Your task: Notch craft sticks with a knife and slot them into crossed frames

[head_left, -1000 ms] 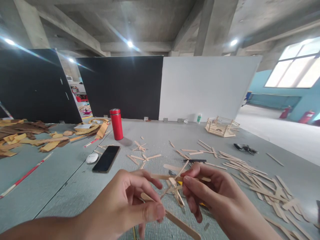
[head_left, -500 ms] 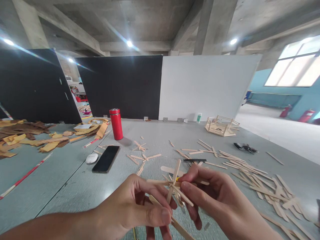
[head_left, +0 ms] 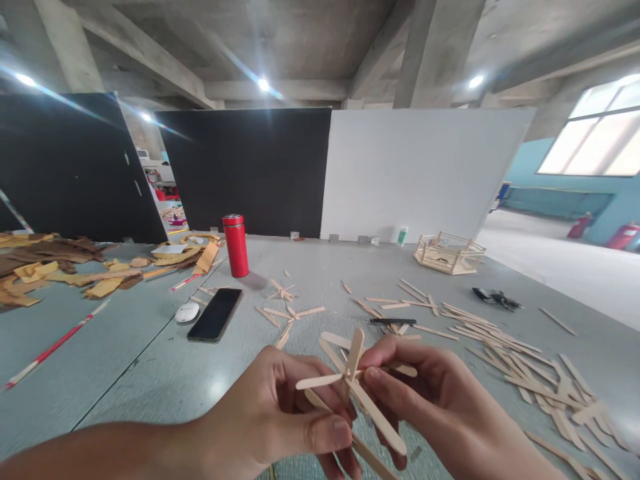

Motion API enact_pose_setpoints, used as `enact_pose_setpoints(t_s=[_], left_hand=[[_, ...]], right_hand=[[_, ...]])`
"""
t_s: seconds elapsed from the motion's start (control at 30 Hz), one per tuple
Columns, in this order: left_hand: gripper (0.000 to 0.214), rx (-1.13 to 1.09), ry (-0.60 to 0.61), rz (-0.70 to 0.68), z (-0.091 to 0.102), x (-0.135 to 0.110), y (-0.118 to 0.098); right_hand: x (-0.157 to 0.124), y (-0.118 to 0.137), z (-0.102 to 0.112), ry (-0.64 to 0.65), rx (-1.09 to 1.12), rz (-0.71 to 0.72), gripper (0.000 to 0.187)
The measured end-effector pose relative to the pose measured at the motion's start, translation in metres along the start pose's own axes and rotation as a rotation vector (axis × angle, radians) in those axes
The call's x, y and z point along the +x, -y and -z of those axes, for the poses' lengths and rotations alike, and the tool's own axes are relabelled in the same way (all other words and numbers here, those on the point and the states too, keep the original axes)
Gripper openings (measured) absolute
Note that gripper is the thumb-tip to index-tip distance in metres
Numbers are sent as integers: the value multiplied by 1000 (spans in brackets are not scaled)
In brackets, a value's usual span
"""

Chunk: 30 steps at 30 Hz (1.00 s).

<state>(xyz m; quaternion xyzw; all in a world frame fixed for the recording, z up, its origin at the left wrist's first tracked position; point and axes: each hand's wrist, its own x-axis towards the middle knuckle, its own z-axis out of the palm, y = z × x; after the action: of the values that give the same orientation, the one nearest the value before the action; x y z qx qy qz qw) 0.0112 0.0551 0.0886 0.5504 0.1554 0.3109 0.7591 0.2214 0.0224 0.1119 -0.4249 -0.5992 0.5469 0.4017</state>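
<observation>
A small star of glued wooden sticks (head_left: 353, 383) is held low in the middle of the view, its flat sticks fanning out from one joint. My left hand (head_left: 280, 420) is closed on its lower left side, thumb pressed over a long stick that runs down to the right. My right hand (head_left: 425, 400) pinches the joint from the right with thumb and forefinger. Both hands hover above the grey floor (head_left: 150, 373).
Loose wooden sticks (head_left: 505, 347) lie scattered to the right and ahead. A black phone (head_left: 216, 315), a white puck-like case (head_left: 187, 312) and a red flask (head_left: 236, 245) stand to the left. A stick-built frame (head_left: 449, 252) sits far right; cardboard scraps (head_left: 60, 270) far left.
The stick assembly has been turned in my fingers, so its sticks now fan out differently. Both hands have shifted slightly right and closer together.
</observation>
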Motion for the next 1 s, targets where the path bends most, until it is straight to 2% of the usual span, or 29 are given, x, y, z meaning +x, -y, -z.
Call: enact_pose_setpoints(t_s=[0.1,0.23,0.3,0.4,0.5,0.67,0.77,0.9,1.0], left_hand=[[25,-7,-60,-15,-1,-4,1],[29,35,-95,36,0,-6,1],[31,89,-110,47,0,-6,-2],[29,239,-166,-5,-1,-8,-4],[28,361,-202,-52,-2,-9,-4],[22,425,-239,-72,0,-11,-1],[19,385,-212,-73,1,-10,-1],[31,253,-179,1,1,-8,-2],[34,161,-148,57,0,-8,-2]], right_hand=[[0,-1,0,-24,-14,43,31],[3,-4,-1,23,5,75,29],[4,-5,-3,28,36,62,28],[7,-9,-4,22,51,55,27],[9,-11,-2,62,-38,70,29],[13,-12,3,59,-178,101,33],[16,-12,7,95,-127,108,33],[14,-12,12,165,-63,112,31],[9,-7,14,168,-82,75,29]])
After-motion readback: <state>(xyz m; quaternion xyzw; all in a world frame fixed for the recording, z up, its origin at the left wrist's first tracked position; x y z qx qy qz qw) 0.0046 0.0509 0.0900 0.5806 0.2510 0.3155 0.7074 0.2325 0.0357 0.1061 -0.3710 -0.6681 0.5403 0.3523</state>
